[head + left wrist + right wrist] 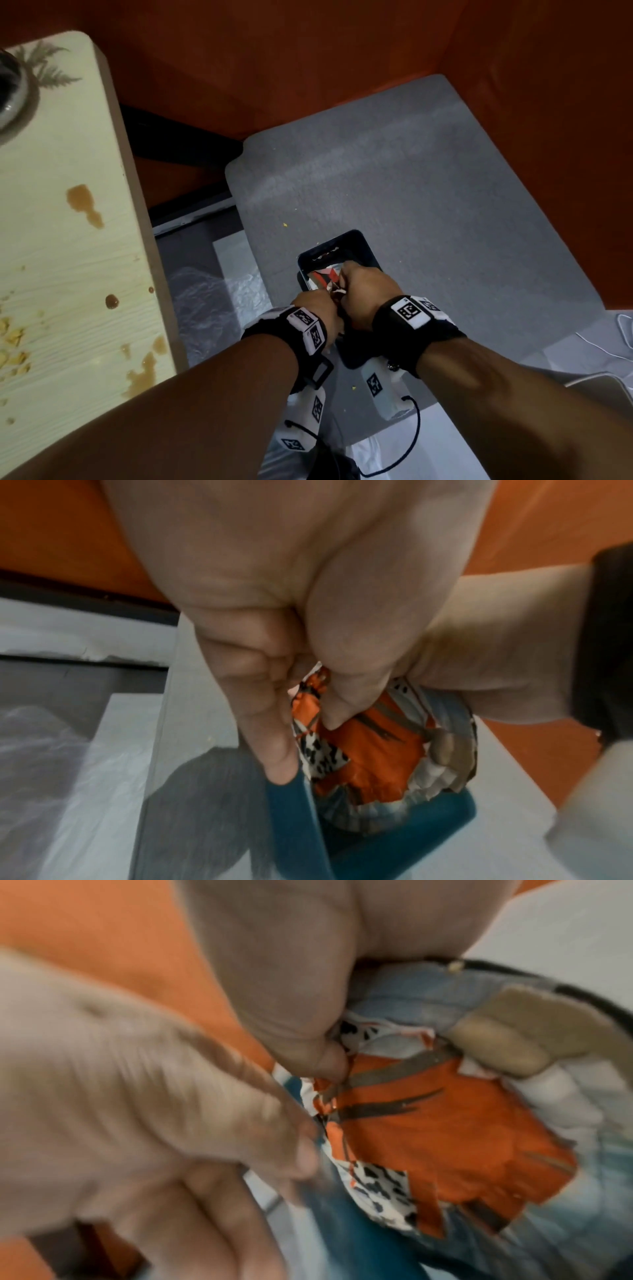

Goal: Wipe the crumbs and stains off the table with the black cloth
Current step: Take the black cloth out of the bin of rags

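Reaching down together, both hands meet over a dark blue bin [356,245] that stands on a grey mat [428,192]. Between them is a crumpled wrapper [369,753], orange with white patches carrying black marks; the print is too creased and blurred to read, and no brand can be made out. Square black-and-white coded tags sit on the bands at both wrists, and these carry no legible words either.

In the left wrist view, the left hand [317,305] has its fingers curled down and its thumb pressed against them, pinching the wrapper's near edge just above the bin's rim. The right hand [368,291] lies just beyond and to the right of the left, knuckles up, fingers bent; the right wrist view shows its thumb and fingers nipping the same wrapper at a crease, while a fingertip [496,1042] presses on the wrapper's far side inside the bin. Both forearms slope downward, wrists nearly touching.

Well to the left of the left hand is the pale wooden table [61,240], bearing brown stains [84,204] and yellow crumbs [13,337] toward its near end. The black cloth cannot be picked out in any view.
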`<state>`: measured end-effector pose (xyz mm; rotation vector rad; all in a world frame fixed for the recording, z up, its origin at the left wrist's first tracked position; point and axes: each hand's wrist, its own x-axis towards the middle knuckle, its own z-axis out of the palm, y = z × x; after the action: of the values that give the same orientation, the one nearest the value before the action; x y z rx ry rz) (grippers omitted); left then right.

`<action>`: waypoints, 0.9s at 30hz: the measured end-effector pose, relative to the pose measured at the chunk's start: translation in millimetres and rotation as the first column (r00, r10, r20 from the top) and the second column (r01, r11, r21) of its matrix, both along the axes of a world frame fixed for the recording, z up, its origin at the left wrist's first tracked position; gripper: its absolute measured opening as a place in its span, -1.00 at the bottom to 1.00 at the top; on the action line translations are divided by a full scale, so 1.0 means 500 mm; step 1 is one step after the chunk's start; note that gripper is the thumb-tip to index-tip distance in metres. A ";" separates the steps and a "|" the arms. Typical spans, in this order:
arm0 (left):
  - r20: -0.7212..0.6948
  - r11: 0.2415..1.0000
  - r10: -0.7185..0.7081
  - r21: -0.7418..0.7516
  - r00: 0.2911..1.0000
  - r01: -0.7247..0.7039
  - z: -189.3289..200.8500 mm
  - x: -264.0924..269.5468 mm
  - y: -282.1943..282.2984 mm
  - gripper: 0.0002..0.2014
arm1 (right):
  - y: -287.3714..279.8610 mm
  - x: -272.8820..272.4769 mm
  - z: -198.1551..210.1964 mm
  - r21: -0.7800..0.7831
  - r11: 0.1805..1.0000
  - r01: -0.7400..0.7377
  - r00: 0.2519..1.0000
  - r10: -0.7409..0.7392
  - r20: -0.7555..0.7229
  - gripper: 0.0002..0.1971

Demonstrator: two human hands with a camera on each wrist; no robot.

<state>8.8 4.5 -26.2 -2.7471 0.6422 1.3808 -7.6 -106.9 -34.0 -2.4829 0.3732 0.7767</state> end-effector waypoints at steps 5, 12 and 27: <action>-0.017 0.996 0.058 -0.065 0.998 -0.059 0.087 0.028 -0.002 -0.69 | -0.019 0.009 0.088 0.082 0.994 0.072 0.985 -0.084 0.154 -0.86; -0.035 0.921 0.226 -0.317 0.973 -0.225 0.274 0.056 0.013 -0.77 | -0.041 0.027 0.311 0.209 0.972 0.111 0.934 -0.174 0.311 -0.90; -0.246 0.358 0.605 -0.766 0.757 -0.535 0.487 0.117 0.289 -0.86 | 0.154 0.092 0.550 0.877 0.479 0.043 0.975 -0.212 0.068 -0.56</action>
<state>67.3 148.8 217.4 -4.0911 0.3182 1.1952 38.2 -29.7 241.2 -1.4805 0.0442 0.4852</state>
